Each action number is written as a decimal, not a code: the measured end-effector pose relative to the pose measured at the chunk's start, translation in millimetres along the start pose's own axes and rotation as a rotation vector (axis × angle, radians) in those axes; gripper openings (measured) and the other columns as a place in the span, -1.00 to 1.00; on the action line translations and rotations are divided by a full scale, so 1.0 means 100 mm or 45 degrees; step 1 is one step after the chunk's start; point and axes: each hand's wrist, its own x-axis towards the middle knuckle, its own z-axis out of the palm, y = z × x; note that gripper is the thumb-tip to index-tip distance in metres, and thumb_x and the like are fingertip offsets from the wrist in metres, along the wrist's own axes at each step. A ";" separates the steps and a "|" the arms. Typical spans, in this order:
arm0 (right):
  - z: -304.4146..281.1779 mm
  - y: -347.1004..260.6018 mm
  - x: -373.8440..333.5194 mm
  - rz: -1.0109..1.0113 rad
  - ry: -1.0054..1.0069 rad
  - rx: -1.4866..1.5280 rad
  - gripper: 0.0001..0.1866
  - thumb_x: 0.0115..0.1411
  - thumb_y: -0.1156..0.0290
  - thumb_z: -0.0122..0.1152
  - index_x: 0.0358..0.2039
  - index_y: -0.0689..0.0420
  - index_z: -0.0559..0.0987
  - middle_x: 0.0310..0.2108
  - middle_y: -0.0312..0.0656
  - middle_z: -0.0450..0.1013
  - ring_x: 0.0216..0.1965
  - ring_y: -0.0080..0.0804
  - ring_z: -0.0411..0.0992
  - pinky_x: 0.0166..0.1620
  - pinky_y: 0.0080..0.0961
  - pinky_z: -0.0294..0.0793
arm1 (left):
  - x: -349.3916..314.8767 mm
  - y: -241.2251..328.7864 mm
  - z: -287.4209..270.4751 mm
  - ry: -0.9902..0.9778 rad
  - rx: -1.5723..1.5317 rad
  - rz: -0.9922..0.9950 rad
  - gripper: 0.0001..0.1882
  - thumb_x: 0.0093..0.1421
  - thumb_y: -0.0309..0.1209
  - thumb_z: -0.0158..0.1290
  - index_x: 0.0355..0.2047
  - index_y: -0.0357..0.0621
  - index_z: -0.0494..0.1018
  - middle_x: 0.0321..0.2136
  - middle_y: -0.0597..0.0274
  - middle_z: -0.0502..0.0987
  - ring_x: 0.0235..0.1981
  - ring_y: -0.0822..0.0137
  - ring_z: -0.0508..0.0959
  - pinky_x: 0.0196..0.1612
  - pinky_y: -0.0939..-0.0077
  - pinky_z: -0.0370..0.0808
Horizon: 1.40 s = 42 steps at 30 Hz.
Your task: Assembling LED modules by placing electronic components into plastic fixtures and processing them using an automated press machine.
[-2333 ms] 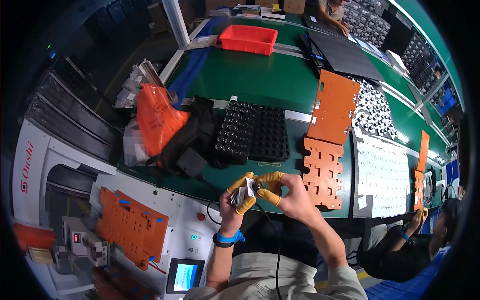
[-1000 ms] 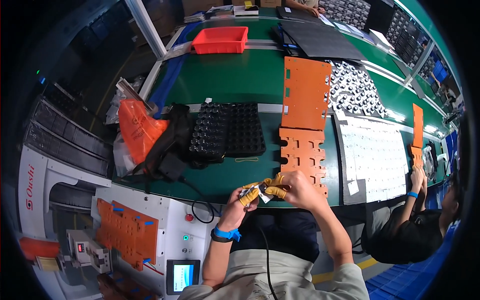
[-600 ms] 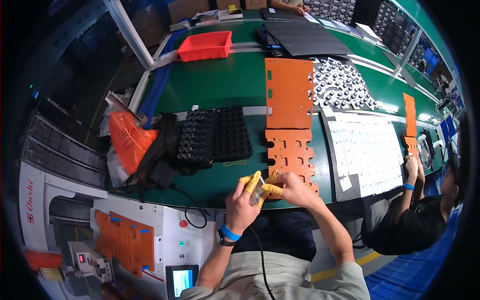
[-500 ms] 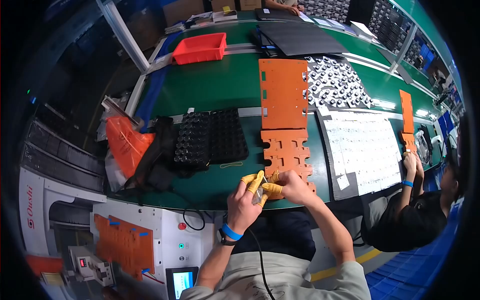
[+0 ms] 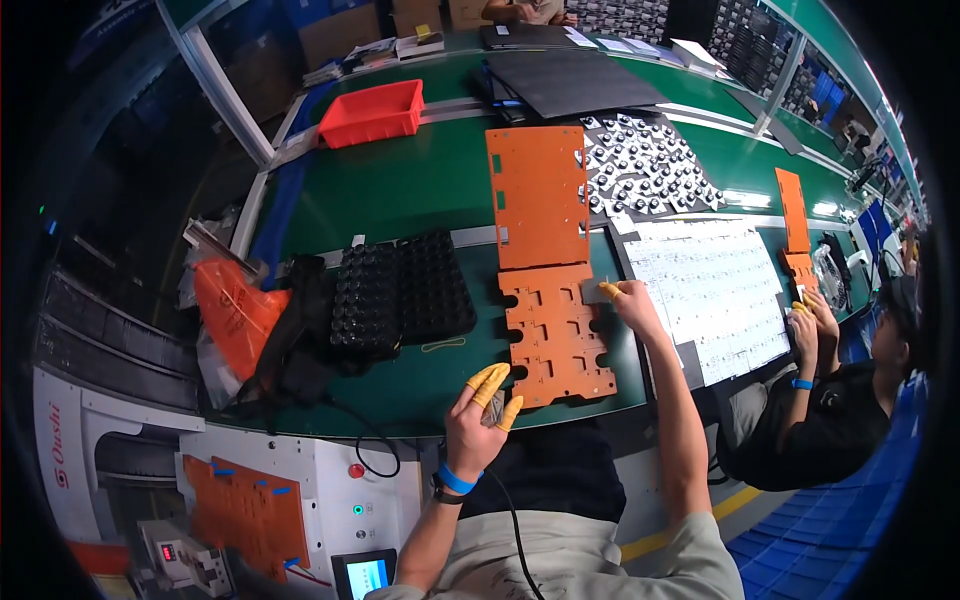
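An orange fixture plate [image 5: 548, 340] with slots and notched edges lies in front of me, joined to a flat orange panel [image 5: 538, 195] beyond it. My left hand [image 5: 476, 425], with yellow finger cots, is curled around a small greyish translucent thing [image 5: 493, 408] that looks like a little bag, close to the plate's near left corner. Over the plate's far right corner, my right hand [image 5: 630, 303] has its finger and thumb pinched together, also in yellow cots. A small greyish piece [image 5: 594, 291] shows at those fingertips, too small to name.
Black trays with round pockets [image 5: 435, 285] and a yellow rubber band [image 5: 444, 344] lie left. Many small black-and-white parts [image 5: 650, 165] cover a mat beyond a white sheet [image 5: 710, 295]. A red bin [image 5: 372, 113] stands farther off. A co-worker [image 5: 815, 420] sits at right.
My hands have parted. The right moved forward and right to the plate's far right corner; the left stayed near the front edge. The whole view shifted slightly.
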 end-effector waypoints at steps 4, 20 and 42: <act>0.03 0.04 0.14 0.146 -0.321 0.167 -0.72 0.23 0.37 0.07 -0.24 0.32 0.62 -0.51 -0.27 0.48 -0.52 -0.54 0.37 -0.52 -0.54 0.24 | -0.04 -0.02 -0.01 -0.035 -0.080 -0.078 -0.59 0.14 -0.45 0.30 0.00 -0.27 0.54 -0.06 0.03 0.60 -0.06 0.07 0.62 -0.01 0.36 0.55; 0.99 -1.79 -0.94 -1.183 -0.721 -0.339 -0.38 0.06 0.11 0.48 0.06 0.20 0.56 -0.01 0.11 0.47 0.02 0.03 0.45 0.03 -0.23 0.49 | -0.20 -0.55 -0.25 0.008 -2.304 -1.141 -0.60 0.42 -0.25 -0.10 0.16 -0.19 0.39 0.05 0.05 0.50 -0.02 0.20 0.50 0.06 0.30 0.46; 2.74 -2.90 0.28 -0.962 0.077 -0.664 -0.69 -0.10 0.23 0.37 -0.46 0.23 0.64 -0.30 0.01 0.58 -0.25 -0.06 0.59 -0.20 -0.18 0.61 | -0.41 -0.78 -0.95 0.018 -2.224 -1.219 -0.62 0.48 -0.26 -0.21 0.18 -0.20 0.30 0.20 -0.33 0.32 0.24 -0.13 0.38 0.29 0.14 0.42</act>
